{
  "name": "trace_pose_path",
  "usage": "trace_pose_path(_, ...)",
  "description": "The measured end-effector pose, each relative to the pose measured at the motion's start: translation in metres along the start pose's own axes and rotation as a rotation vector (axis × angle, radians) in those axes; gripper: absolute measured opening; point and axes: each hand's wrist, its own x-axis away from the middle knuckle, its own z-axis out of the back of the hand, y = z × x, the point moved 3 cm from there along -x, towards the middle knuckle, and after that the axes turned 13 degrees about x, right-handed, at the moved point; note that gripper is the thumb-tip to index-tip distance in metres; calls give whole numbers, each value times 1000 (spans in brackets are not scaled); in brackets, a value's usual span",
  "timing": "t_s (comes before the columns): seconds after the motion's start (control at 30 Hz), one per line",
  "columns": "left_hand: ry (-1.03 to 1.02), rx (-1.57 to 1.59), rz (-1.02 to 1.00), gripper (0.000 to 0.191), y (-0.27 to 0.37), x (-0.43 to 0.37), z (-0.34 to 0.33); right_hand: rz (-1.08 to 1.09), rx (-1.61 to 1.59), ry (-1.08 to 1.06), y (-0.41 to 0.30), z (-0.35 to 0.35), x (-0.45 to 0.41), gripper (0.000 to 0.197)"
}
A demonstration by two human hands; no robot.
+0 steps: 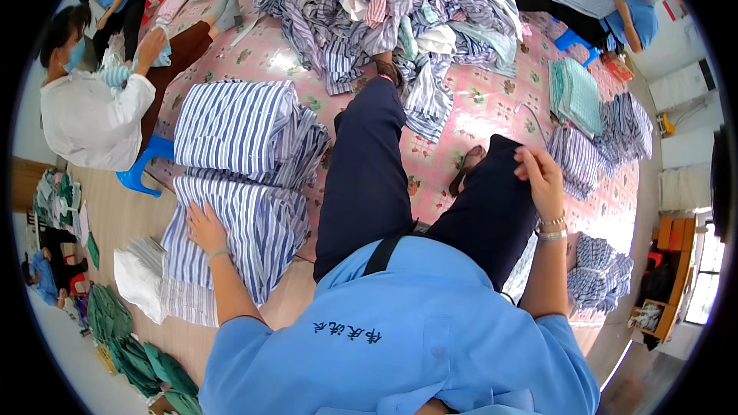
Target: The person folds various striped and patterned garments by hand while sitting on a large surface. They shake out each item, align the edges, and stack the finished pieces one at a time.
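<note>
My left hand (206, 230) lies flat, palm down, on a folded blue-and-white striped garment (253, 230). Just beyond it is a thick stack of folded striped garments (233, 124). Over my right knee, my right hand (540, 176) hovers or rests against the dark trousers (490, 196), fingers loosely bent, with nothing visible in them. Whether it touches the cloth cannot be made out. Ahead of my feet rises a large heap of loose striped clothes (398, 6), some of it white, pink or pale green.
A person in white (95, 121) sits at left on a blue stool (147, 167); another person (631, 11) holds striped cloth at upper right. Folded bundles (576, 153) and a tied bundle (599, 271) lie to my right. Green cloths (135, 363) are at lower left.
</note>
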Motion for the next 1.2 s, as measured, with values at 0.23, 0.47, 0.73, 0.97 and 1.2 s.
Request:
trace_pose_path(0.23,218,378,-209,48,-5,19,22,187,-90,-118,19,-11,9,13)
trace_pose_path(0.47,65,645,-163,46,1,25,16,160,-201,-66,40,41,-4,16)
trace_pose_path(0.73,438,564,-510,50,179,-85,126,96,-129,-288,38,41,-101,21)
trace_pose_path(0.97,-865,963,-844,37,480,-6,82,115,446,-740,69,-70,-264,37)
trace_pose_path(1.2,-1713,314,-1443,56,512,91,11,-8,651,-636,200,-210,-359,86)
